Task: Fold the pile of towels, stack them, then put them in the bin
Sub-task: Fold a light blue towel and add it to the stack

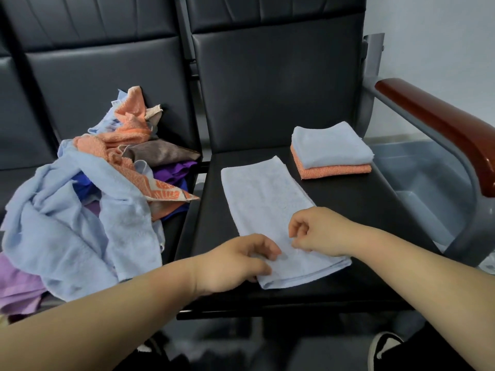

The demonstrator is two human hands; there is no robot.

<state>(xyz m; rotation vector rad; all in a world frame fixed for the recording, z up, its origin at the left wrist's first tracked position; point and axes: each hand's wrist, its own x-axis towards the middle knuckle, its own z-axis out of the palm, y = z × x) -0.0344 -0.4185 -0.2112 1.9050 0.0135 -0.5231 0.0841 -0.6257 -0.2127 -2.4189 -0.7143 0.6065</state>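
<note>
A light blue towel point(265, 207) lies folded into a long strip on the right black seat point(356, 207). My left hand point(235, 261) rests on its near left corner, fingers curled onto the cloth. My right hand point(318, 231) hovers over the near end with fingers loosely curled; whether it pinches the fabric is unclear. At the back of that seat is a stack of two folded towels, a light blue one point(329, 145) on an orange one point(334, 171). An unfolded pile point(93, 188) of blue, orange, brown and purple towels covers the left seat.
A grey plastic bin point(428, 178) stands on the floor to the right of the seat, beyond the grey armrest frame with its brown wooden top point(439, 129). Black seat backs rise behind. A shoe point(383, 349) shows at the bottom right.
</note>
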